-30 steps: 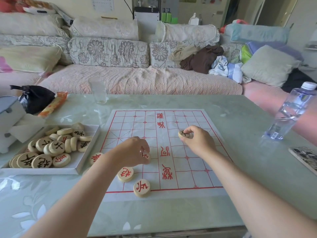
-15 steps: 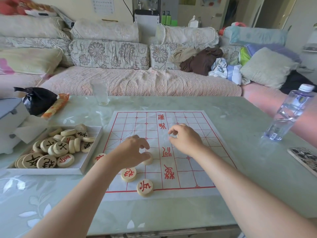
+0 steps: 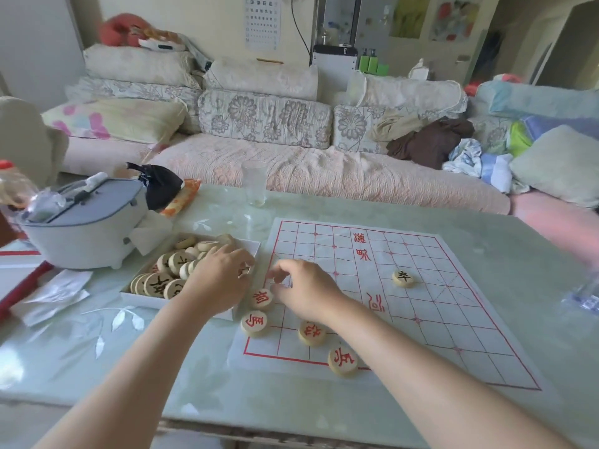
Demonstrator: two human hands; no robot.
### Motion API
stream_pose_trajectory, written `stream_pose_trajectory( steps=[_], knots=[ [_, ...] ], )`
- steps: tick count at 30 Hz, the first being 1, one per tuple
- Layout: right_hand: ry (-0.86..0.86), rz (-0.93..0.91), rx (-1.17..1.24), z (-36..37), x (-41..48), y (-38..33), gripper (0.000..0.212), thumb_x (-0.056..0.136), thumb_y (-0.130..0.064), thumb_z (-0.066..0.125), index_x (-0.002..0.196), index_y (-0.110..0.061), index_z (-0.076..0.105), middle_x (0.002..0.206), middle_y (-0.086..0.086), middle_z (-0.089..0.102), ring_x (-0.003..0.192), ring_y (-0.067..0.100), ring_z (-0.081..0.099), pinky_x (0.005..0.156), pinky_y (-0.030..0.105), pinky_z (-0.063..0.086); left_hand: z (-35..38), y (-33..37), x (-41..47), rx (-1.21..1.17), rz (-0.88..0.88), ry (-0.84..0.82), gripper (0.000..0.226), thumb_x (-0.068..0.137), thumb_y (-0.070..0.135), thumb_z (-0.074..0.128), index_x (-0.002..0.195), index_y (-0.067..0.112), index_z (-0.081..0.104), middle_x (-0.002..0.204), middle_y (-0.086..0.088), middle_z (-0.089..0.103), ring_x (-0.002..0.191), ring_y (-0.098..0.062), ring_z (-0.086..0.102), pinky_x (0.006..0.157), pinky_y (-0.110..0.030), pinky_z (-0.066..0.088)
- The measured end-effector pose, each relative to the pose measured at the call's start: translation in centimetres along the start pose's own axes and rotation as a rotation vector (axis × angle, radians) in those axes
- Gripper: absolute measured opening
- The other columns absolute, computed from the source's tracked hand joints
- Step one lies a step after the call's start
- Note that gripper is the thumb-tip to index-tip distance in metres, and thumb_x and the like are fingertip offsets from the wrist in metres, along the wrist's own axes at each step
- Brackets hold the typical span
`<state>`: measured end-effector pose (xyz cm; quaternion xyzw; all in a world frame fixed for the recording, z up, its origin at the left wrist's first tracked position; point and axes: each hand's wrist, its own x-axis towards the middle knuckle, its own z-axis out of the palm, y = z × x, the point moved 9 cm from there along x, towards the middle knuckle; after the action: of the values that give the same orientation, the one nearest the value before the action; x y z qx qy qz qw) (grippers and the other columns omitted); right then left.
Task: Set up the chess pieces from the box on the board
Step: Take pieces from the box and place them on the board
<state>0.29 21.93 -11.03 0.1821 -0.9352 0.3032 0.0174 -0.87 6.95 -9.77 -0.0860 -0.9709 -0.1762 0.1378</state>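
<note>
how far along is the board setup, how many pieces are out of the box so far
Early. Done: five pieces are out, one black-marked piece alone far right on the board and four red-marked ones at its near left corner, some on or past the border line. In hand: the left hand is in the box; the right hand hovers by the board's left edge, grip unclear. Left: the box's heap of pieces.

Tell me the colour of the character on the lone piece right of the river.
Black, on the lone piece; head view.

The person is wearing nothing on either forearm; left hand and right hand are showing bare, ringless.
</note>
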Motion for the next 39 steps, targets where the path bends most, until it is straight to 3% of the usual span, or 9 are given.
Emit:
stream_pose_trajectory(
  steps=[9,14,19,23,26,31,35,37,39],
  knots=[
    [-0.071,-0.218,-0.278,6.0,4.6,-8.2,0.025,0.089,-0.038,0.063,0.112,-0.026,0.063,0.112,-0.003,0.062,0.109,0.025,0.058,0.073,0.030,0.039,-3.2,-9.3,-2.1,0.165,-0.185,0.029,0.033,0.085,0.030,0.056,0.116,0.039,0.058,0.128,0.000,0.049,0.112,-0.027,0.041,0.094,-0.037,0.040],
    [-0.098,-0.226,-0.519,8.9,6.1,-9.6,0.046,0.090,-0.050,0.059,0.125,-0.020,0.058,0.126,0.003,0.057,0.121,0.022,0.053,0.086,0.029,0.041,-2.3,-11.4,-2.9,0.076,-0.191,-0.088,0.046,0.079,0.026,0.053,0.121,0.044,0.048,0.126,0.001,0.048,0.115,-0.028,0.041,0.097,-0.038,0.039],
    [-0.018,-0.169,-0.549,9.2,7.1,-10.1,0.045,0.086,-0.062,0.057,0.111,-0.026,0.065,0.112,0.001,0.067,0.108,0.021,0.064,0.070,0.027,0.037,-2.1,-12.0,-3.1,0.025,-0.178,-0.096,0.037,0.082,0.029,0.057,0.116,0.042,0.054,0.129,0.006,0.049,0.114,-0.025,0.041,0.097,-0.036,0.038],
    [-0.038,-0.139,-0.466,9.0,6.9,-9.9,0.036,0.086,-0.054,0.061,0.110,-0.028,0.062,0.113,-0.002,0.065,0.110,0.020,0.062,0.072,0.026,0.034,-2.2,-11.9,-2.9,0.008,-0.165,-0.078,0.038,0.082,0.026,0.056,0.116,0.041,0.053,0.125,0.008,0.050,0.113,-0.023,0.040,0.097,-0.035,0.038],
    [-0.140,-0.083,-0.336,8.1,6.5,-9.1,0.025,0.082,-0.049,0.063,0.100,-0.034,0.054,0.098,-0.016,0.061,0.098,0.015,0.060,0.072,0.026,0.037,-2.5,-11.4,-2.6,0.007,-0.199,-0.041,0.028,0.091,0.031,0.049,0.117,0.038,0.054,0.123,0.005,0.050,0.116,-0.023,0.038,0.094,-0.035,0.033],
    [-0.153,-0.095,-0.101,5.9,6.1,-9.3,0.036,0.071,-0.047,0.077,0.095,-0.038,0.053,0.088,-0.020,0.061,0.082,0.005,0.060,0.070,0.028,0.047,-2.9,-10.6,-2.2,-0.148,-0.190,-0.022,0.025,0.094,0.037,0.050,0.118,0.034,0.056,0.111,0.008,0.056,0.110,-0.019,0.049,0.090,-0.032,0.041],
    [-0.054,-0.171,0.013,5.0,6.5,-10.5,0.041,0.069,-0.042,0.083,0.097,-0.036,0.055,0.091,-0.018,0.063,0.081,-0.001,0.059,0.073,0.027,0.049,-3.5,-10.5,-2.4,-0.356,-0.296,-0.025,0.029,0.090,0.053,0.049,0.113,0.036,0.055,0.095,0.012,0.064,0.082,-0.011,0.061,0.067,-0.026,0.051],
    [-0.054,-0.218,0.063,5.3,7.1,-11.3,0.045,0.067,-0.039,0.085,0.103,-0.039,0.056,0.100,-0.019,0.065,0.091,0.000,0.062,0.081,0.028,0.051,-4.1,-10.9,-2.3,-0.399,-0.330,0.020,0.020,0.091,0.044,0.052,0.108,0.036,0.058,0.084,0.015,0.064,0.068,-0.005,0.061,0.052,-0.018,0.045],
    [-0.121,-0.245,0.069,6.3,8.0,-11.8,0.052,0.069,-0.035,0.085,0.113,-0.042,0.058,0.110,-0.021,0.065,0.101,-0.001,0.061,0.089,0.026,0.050,-4.6,-11.6,-2.3,-0.406,-0.363,0.062,0.021,0.092,0.030,0.052,0.109,0.032,0.063,0.091,0.012,0.067,0.070,-0.007,0.060,0.050,-0.018,0.039]
  ],
)
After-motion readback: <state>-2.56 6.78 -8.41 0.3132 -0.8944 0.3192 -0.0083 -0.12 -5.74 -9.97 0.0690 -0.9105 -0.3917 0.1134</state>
